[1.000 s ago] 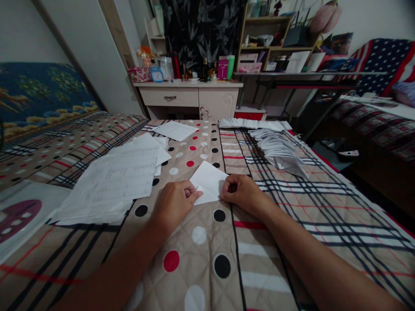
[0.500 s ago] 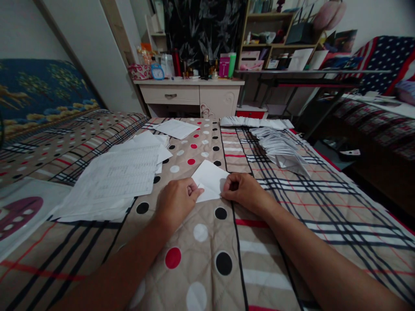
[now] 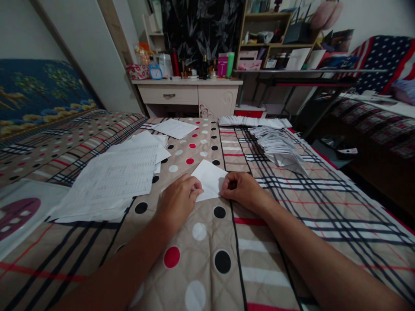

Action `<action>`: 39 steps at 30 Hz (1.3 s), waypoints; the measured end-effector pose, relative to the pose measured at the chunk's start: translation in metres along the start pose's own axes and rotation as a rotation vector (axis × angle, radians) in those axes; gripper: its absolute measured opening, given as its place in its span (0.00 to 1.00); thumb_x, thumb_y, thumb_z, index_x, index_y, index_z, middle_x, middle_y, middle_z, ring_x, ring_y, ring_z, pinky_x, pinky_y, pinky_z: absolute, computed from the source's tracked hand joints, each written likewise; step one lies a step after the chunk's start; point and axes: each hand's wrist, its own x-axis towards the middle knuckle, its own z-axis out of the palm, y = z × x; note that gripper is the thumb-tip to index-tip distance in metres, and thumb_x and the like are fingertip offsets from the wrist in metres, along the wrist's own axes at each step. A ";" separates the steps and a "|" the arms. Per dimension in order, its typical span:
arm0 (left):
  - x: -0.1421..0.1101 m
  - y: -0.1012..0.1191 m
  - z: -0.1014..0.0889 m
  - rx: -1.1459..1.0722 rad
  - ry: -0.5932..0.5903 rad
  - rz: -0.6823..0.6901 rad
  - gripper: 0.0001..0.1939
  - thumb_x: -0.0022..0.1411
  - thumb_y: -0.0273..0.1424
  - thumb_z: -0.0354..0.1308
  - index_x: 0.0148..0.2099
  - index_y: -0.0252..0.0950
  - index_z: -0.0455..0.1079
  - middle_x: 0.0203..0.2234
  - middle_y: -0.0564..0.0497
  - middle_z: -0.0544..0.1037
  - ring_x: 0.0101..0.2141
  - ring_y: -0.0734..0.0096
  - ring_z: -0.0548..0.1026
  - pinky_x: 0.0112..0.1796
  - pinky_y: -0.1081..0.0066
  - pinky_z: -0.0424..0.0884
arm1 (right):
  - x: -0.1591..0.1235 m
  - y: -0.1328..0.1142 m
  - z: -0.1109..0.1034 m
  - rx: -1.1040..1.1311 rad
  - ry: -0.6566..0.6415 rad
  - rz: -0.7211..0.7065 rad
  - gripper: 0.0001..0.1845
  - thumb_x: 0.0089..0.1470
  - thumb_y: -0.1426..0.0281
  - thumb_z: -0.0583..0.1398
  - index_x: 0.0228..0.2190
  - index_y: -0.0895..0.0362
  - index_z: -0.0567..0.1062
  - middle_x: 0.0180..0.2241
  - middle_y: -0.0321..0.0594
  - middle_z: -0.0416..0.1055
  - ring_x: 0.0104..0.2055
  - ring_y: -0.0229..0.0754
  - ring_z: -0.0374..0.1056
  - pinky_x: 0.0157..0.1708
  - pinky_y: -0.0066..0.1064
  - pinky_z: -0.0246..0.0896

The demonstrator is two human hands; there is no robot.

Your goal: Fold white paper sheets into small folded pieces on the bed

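Observation:
A small white sheet of paper (image 3: 210,178) lies on the bedspread (image 3: 207,229) between my hands, with a crease or folded flap near its front edge. My left hand (image 3: 181,194) pinches the sheet's left corner between thumb and fingers. On the opposite side, my right hand (image 3: 241,186) grips the right corner the same way, thumb and index finger curled into a ring. Left of my left hand spreads a pile of larger sheets (image 3: 113,172), the top one printed with a table. Beyond my right hand sits a row of folded white papers (image 3: 279,149), leaning on one another.
Another small stack of paper (image 3: 175,128) lies toward the far edge, near a second row of folded papers (image 3: 254,122). A white bag with a purple print (image 3: 29,211) is at the far left. A cream dresser (image 3: 168,93) stands behind the bed.
My left hand has shifted slightly over the left corner of the sheet, its fingers curled a little more. Both hands keep hold of the paper; the view has moved slightly.

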 end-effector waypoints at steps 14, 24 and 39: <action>-0.003 0.010 0.003 0.119 -0.028 -0.033 0.21 0.54 0.51 0.61 0.37 0.39 0.68 0.36 0.51 0.74 0.35 0.63 0.73 0.33 0.69 0.63 | 0.001 0.000 0.000 -0.007 0.002 -0.014 0.03 0.41 0.71 0.64 0.22 0.56 0.74 0.22 0.34 0.72 0.24 0.36 0.65 0.25 0.26 0.53; -0.001 0.010 0.003 0.053 -0.033 -0.054 0.20 0.53 0.51 0.61 0.37 0.39 0.69 0.36 0.50 0.74 0.34 0.64 0.73 0.31 0.69 0.62 | -0.003 -0.009 0.002 -0.110 0.056 0.002 0.10 0.42 0.62 0.67 0.24 0.55 0.75 0.24 0.34 0.73 0.26 0.37 0.66 0.26 0.27 0.52; 0.016 -0.027 -0.033 -0.358 -0.471 0.137 0.20 0.45 0.19 0.53 0.40 0.39 0.76 0.34 0.52 0.74 0.34 0.71 0.68 0.35 0.73 0.65 | 0.001 -0.002 0.000 -0.043 -0.038 -0.008 0.08 0.39 0.70 0.68 0.23 0.55 0.73 0.24 0.34 0.72 0.27 0.37 0.66 0.27 0.26 0.55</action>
